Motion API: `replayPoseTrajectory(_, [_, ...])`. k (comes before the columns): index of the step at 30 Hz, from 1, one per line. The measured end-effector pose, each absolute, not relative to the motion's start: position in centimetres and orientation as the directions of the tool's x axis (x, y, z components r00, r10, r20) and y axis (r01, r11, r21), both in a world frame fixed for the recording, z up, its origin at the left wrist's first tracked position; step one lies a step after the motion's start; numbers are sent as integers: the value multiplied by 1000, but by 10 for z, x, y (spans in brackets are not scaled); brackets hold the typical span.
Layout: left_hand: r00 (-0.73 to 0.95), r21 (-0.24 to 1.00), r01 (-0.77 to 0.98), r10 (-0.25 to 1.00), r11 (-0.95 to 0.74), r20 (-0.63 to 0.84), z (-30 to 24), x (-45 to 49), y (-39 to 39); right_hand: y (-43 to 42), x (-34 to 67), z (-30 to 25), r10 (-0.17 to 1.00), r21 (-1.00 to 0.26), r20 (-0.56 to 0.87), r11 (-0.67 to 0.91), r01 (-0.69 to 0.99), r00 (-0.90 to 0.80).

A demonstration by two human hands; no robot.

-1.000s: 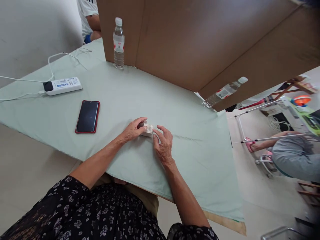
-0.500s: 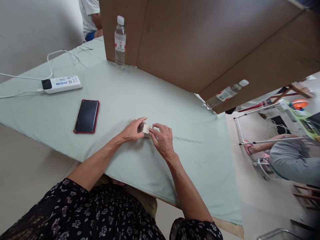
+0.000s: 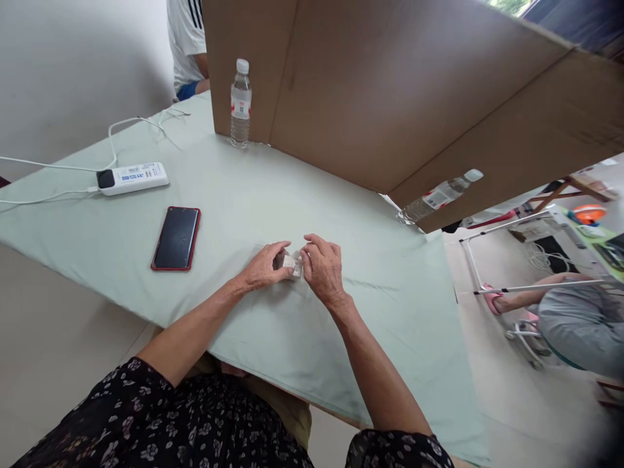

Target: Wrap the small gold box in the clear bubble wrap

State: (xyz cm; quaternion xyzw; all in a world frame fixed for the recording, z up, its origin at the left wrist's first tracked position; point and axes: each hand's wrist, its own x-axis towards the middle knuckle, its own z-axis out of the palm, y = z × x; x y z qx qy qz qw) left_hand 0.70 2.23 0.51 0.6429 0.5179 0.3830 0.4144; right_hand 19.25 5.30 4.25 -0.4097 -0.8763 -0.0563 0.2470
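A small pale grey-white box [image 3: 292,264] with faint print rests on the pale green cloth in front of me. My left hand [image 3: 266,266] is closed around its left end, thumb on the near side and fingers on the far side. Close against the box's right end is my right hand [image 3: 322,268], its thumb and fingertips drawn together beside what looks like a raised flap. Whatever the right fingertips pinch is too small and covered to make out.
Left of my hands lies a red-edged phone [image 3: 176,238], with a white cabled device [image 3: 133,179] beyond it. One water bottle [image 3: 240,107] stands by the cardboard panel [image 3: 341,91]; another bottle [image 3: 441,196] stands at right. A seated person [image 3: 580,318] is off to the right.
My right fingers have shifted from the top of the box to its right end, where a raised bit now shows. The left hand keeps its hold. The whole view has tilted slightly.
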Motion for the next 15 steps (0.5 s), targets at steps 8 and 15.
replayPoseTrajectory(8, [165, 994, 104, 986, -19, 2, 4, 12, 24, 107, 195, 73, 765, -167, 436, 587, 792, -474])
replayPoseTrajectory(15, [192, 988, -140, 981, 58, -30, 1, 8, 29, 148, 195, 73, 874, -338, 343, 457, 823, -345])
